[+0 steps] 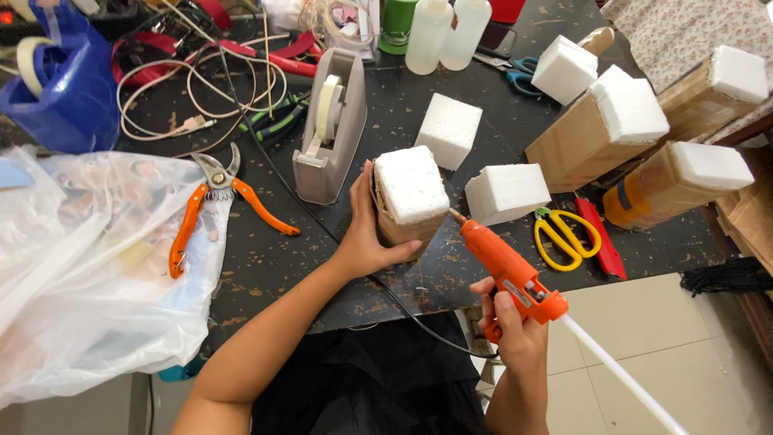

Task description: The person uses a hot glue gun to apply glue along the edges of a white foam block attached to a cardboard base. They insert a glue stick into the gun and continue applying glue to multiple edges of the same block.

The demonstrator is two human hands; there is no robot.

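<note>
My left hand [364, 234] grips a white foam block wrapped in brown cardboard [409, 197], holding it upright on the dark table [266, 266]. My right hand [509, 326] holds an orange hot glue gun [509, 266] by its handle, a white glue stick [620, 374] trailing from its back. The gun's nozzle touches the block's lower right side, where foam meets cardboard.
Loose foam blocks [448, 129] [506, 193] lie behind. Three cardboard-wrapped foam blocks [600, 133] lean at right. Yellow scissors [566, 238], a grey tape dispenser [332, 129], orange pliers [211, 201], a clear plastic bag [88, 266], cables and bottles surround them.
</note>
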